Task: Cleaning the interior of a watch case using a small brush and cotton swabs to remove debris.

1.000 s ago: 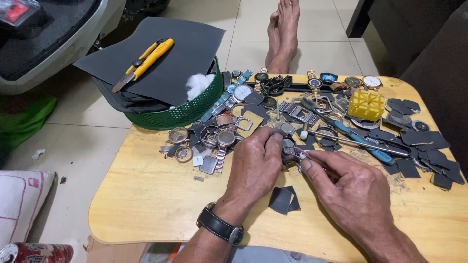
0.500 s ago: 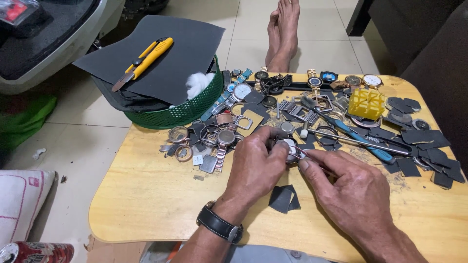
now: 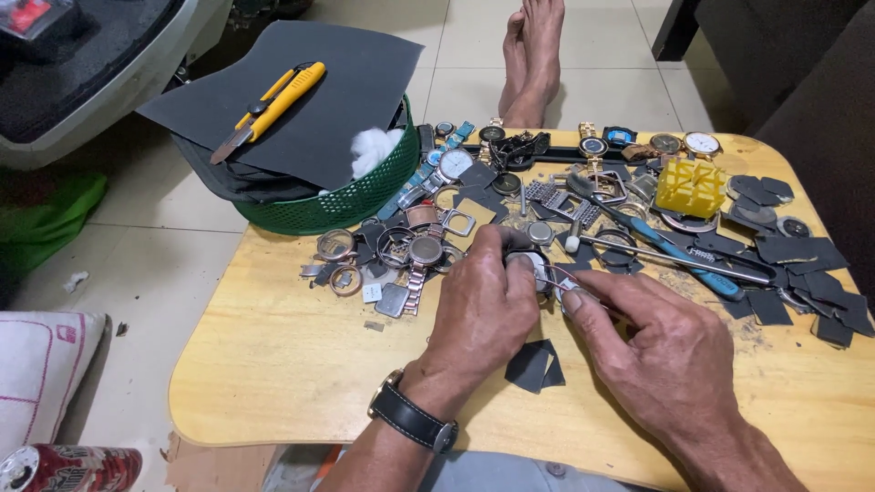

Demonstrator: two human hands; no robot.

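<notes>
1. Pale wooden table with rounded corners on a tiled floor; its far half is strewn with watch cases, straps and dark sandpaper scraps.
2. Versus half a second earlier: both hands sit in nearly the same place over the table's middle; the right fingertips have closed in slightly on the part.
3. Left hand, black wristwatch on the wrist, is curled tight round a small round metal watch case, pinched at the fingertips just above the table.
4. Right hand is nearly closed, thumb and forefinger pinching something small against the case; what it is, cannot tell.
5. Case is round, so no long axis; facing unclear.
6. Green mesh basket holds black sheets and a yellow utility knife.
</notes>
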